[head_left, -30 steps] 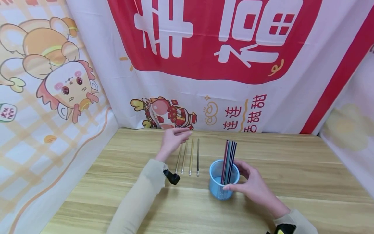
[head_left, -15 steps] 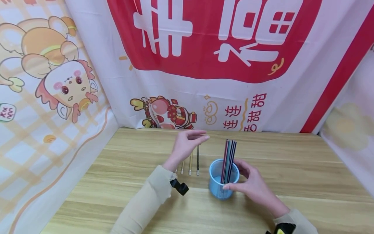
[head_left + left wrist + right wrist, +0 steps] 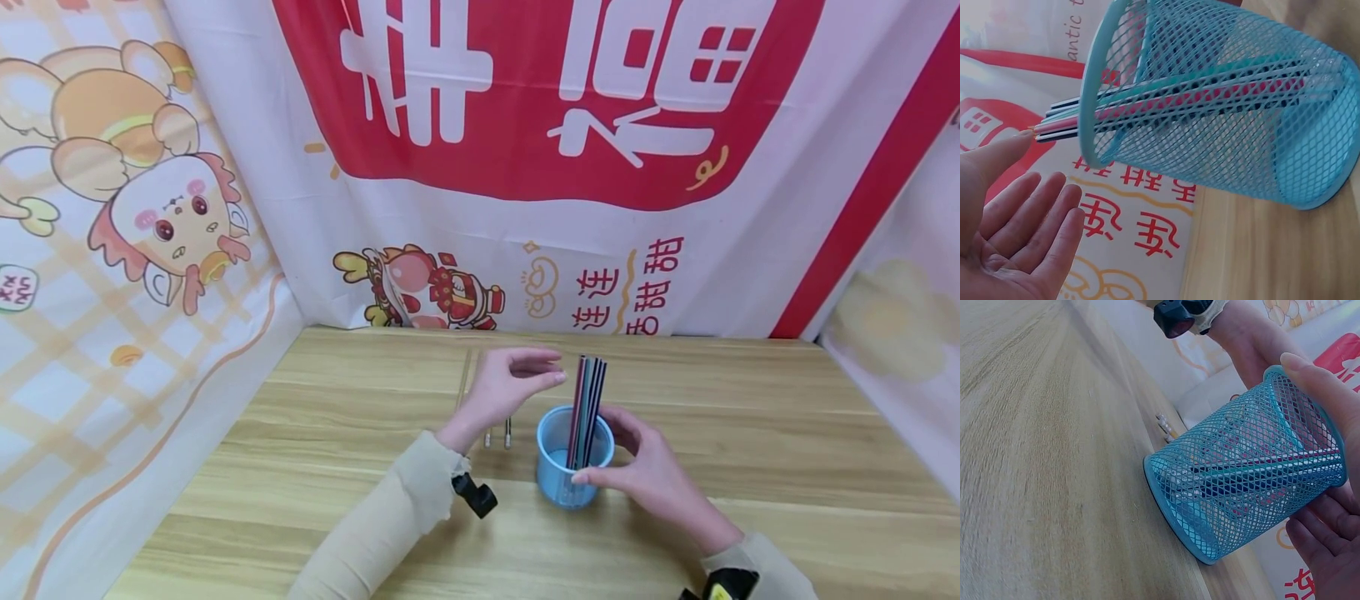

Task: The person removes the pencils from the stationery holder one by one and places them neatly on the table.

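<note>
A light blue mesh pencil cup (image 3: 557,492) stands upright on the table, and several dark and coloured pencils (image 3: 587,392) lean inside it, their upper ends above the rim. My right hand (image 3: 660,487) grips the cup from the right, thumb at the near rim. To the cup's left, my left hand (image 3: 501,387) hovers with nothing held, its fingers loosely extended towards the pencil tops. In the left wrist view the thumb (image 3: 997,156) appears close to those tops; touching or not, I cannot tell. Beneath the left hand lie several pencils (image 3: 508,433), partly hidden by it.
The wood-grain table (image 3: 787,433) ends at a white and red printed cloth (image 3: 450,196) hanging behind it. Another printed cloth (image 3: 247,350) borders the left side, and a pale one (image 3: 892,333) the right. A black wrist camera (image 3: 476,496) sits on the left sleeve.
My left hand has moved right and slightly nearer, from over the left-hand pencils on the table to beside the pencil cup. The right hand and the cup have stayed put.
</note>
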### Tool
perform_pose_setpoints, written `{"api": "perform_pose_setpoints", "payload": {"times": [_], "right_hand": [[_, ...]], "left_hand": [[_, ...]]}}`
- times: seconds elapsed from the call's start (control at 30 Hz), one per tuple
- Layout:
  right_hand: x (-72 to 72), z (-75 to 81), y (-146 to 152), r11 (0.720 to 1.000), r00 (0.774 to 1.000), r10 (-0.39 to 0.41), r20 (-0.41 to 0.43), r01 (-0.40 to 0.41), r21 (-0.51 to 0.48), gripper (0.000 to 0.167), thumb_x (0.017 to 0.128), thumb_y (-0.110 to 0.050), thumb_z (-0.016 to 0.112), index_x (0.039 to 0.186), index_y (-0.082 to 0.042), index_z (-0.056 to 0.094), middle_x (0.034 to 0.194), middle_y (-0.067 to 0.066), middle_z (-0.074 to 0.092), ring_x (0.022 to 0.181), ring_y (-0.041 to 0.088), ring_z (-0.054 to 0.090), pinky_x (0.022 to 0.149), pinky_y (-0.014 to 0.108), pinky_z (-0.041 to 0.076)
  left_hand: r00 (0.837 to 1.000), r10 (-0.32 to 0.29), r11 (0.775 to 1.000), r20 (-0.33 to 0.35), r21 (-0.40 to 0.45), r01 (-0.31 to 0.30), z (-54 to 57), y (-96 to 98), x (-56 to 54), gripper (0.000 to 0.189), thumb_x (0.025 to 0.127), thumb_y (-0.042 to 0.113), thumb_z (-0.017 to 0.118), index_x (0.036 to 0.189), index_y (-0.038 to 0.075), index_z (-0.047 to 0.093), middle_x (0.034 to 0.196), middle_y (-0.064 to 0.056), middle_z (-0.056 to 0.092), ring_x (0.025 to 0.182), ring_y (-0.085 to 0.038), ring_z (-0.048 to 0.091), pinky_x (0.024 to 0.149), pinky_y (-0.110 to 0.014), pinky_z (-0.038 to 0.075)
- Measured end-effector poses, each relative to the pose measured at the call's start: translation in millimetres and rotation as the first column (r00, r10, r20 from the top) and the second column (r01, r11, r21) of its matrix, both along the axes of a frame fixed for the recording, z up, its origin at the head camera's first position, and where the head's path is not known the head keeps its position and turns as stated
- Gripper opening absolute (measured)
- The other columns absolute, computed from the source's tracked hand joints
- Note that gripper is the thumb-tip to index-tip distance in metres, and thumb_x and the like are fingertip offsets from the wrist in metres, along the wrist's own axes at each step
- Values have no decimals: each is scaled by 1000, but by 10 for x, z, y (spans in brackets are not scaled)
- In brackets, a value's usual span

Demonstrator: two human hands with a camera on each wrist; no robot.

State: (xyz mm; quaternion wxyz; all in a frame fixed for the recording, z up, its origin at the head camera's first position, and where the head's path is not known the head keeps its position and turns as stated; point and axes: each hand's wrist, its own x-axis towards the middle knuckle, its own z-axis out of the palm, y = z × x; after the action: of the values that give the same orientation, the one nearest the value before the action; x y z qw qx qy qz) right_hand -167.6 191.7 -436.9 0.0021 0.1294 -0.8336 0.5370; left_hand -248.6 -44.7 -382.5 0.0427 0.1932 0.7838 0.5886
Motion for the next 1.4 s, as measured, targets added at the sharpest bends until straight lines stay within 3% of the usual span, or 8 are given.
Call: {"api": "perform_pose_setpoints", "payload": {"times": [0.37,0.87,1.4], "right_hand": [[-7,-4,1,1000,1000,4,-6,-4,-11,86,80,-24,98,152,-4,55,148,17,66,130,33,68,109,27,56],[-4,8,1,1000,1000,-10,20,10,5,87,81,-27,97,153,-6,54,150,17,64,133,34,66,113,38,56],[-1,8,1,1000,999,-9,54,9,0,91,82,-27,96,156,-3,50,153,19,61,136,36,64,115,44,55]], "left_hand": [[997,-68,998,46,9,67,-141,137,60,38,97,26,83,132,16,76,121,-2,82,108,-12,78,97,-27,64],[997,-39,999,61,28,37,-191,209,118,35,94,21,85,128,17,78,119,-4,83,105,-14,78,95,-26,64],[999,-39,999,12,1,39,-172,187,150,31,98,20,82,128,14,78,119,-5,83,104,-14,78,93,-25,64]]}}
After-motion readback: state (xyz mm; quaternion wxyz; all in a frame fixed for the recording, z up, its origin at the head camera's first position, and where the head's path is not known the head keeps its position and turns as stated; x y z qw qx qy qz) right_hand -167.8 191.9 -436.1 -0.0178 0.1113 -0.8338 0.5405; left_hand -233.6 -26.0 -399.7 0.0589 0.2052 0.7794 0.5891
